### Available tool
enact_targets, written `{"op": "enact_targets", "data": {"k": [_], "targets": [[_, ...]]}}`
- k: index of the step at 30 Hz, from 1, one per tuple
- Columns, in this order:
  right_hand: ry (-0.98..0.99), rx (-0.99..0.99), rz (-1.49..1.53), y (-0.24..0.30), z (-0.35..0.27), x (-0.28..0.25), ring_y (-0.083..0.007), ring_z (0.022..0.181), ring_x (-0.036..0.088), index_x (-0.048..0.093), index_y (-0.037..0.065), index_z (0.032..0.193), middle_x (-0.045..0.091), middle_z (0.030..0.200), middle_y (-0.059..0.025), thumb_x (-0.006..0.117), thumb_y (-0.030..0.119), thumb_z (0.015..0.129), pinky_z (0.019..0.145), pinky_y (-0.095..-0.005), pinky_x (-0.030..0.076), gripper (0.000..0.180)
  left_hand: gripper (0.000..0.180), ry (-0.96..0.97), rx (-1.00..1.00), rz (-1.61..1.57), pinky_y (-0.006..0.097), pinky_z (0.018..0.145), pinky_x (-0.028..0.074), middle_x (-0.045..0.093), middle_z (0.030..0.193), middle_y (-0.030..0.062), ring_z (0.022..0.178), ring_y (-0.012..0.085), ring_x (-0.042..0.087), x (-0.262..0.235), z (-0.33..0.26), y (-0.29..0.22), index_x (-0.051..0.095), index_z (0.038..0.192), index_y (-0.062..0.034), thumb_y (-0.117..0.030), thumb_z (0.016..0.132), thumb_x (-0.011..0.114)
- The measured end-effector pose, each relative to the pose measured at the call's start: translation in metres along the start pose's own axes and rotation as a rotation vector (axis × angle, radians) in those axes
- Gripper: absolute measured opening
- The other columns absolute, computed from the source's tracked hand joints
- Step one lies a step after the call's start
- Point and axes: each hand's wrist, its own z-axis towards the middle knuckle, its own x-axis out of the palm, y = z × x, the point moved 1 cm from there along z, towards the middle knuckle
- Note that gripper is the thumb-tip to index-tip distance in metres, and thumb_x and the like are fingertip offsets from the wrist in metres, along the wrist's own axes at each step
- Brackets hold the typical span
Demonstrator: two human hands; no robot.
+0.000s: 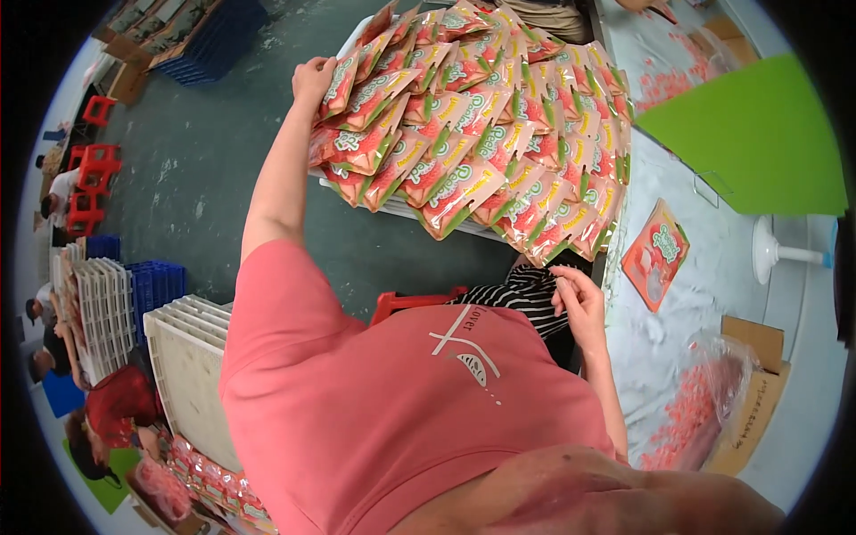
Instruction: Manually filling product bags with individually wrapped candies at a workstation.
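Many red-and-pink snack pouches point(473, 116) with green corners lie in overlapping rows on a white plastic tray point(401, 208). My left hand point(314, 78) is at the tray's far left, its fingers curled over the edge beside the outermost pouches; the fingertips are partly hidden. Below the near right corner of the pile is my right hand point(578, 296), with loosely bent fingers, somewhat apart, and nothing visible in them. It is close to the lowest pouches and to black-and-white striped cloth point(508, 299). A single red pouch point(655, 256) lies on the worktable to the right.
The pale worktable point(637, 357) bears a green board point(749, 134), a white stand point(785, 254), and a plastic bag of pink pieces point(695, 401) by a cardboard box point(758, 401). White stacked trays point(192, 357), blue crates point(156, 290) and red stools point(94, 169) stand left. Other people work there.
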Motion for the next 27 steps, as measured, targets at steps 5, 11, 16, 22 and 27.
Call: {"op": "enact_targets", "data": {"k": [5, 11, 16, 22, 27], "targets": [[-0.055, 0.055, 0.057, -0.017, -0.018, -0.001, -0.0056, 0.057, 0.051, 0.066, 0.002, 0.116, 0.059, 0.070, -0.0003, 0.056, 0.010, 0.099, 0.052, -0.0198, 0.041, 0.021, 0.057, 0.084, -0.164, -0.010, 0.037, 0.098, 0.046, 0.067, 0.121, 0.0160, 0.117, 0.0299, 0.062, 0.007, -0.029, -0.007, 0.067, 0.124, -0.0110, -0.054, 0.093, 0.048], [-0.062, 0.012, 0.014, -0.022, -0.030, -0.002, -0.0054, 0.056, 0.052, 0.066, 0.003, 0.115, 0.059, 0.069, -0.0008, 0.056, 0.012, 0.100, 0.052, -0.0207, 0.043, 0.020, 0.062, 0.310, -0.439, -0.543, 0.036, 0.086, 0.050, 0.068, 0.104, 0.0093, 0.095, 0.0194, 0.063, 0.026, -0.037, -0.008, 0.065, 0.123, -0.0001, -0.053, 0.091, 0.062], [-0.201, -0.011, 0.024, -0.029, -0.034, -0.025, -0.0051, 0.054, 0.054, 0.068, 0.006, 0.112, 0.062, 0.068, -0.0012, 0.058, 0.017, 0.099, 0.049, -0.0218, 0.043, 0.020, 0.078, 0.421, -0.509, -0.554, 0.036, 0.105, 0.042, 0.054, 0.138, 0.0099, 0.123, 0.0239, 0.054, 0.021, -0.093, -0.092, 0.044, 0.146, -0.0064, -0.063, 0.093, 0.052], [-0.738, -0.153, -0.078, -0.052, -0.046, -0.091, -0.0054, 0.065, 0.053, 0.068, 0.003, 0.113, 0.061, 0.074, 0.0001, 0.056, 0.008, 0.096, 0.059, -0.0215, 0.044, 0.021, 0.070, 0.091, -0.201, 0.073, 0.040, 0.104, 0.039, 0.058, 0.133, 0.0208, 0.120, 0.0377, 0.054, 0.008, -0.073, -0.057, 0.060, 0.130, -0.0027, -0.060, 0.094, 0.042], [-0.918, -0.401, -1.076, -0.059, -0.031, -0.149, -0.0268, 0.102, 0.063, 0.065, 0.007, 0.119, 0.064, 0.116, -0.0114, 0.064, 0.015, 0.090, 0.085, -0.0373, 0.053, 0.030, 0.070, 0.066, -0.074, 0.350, 0.042, 0.102, 0.042, 0.061, 0.127, 0.0244, 0.117, 0.0385, 0.057, -0.008, -0.075, -0.068, 0.060, 0.126, 0.0024, -0.057, 0.090, 0.051]]}}
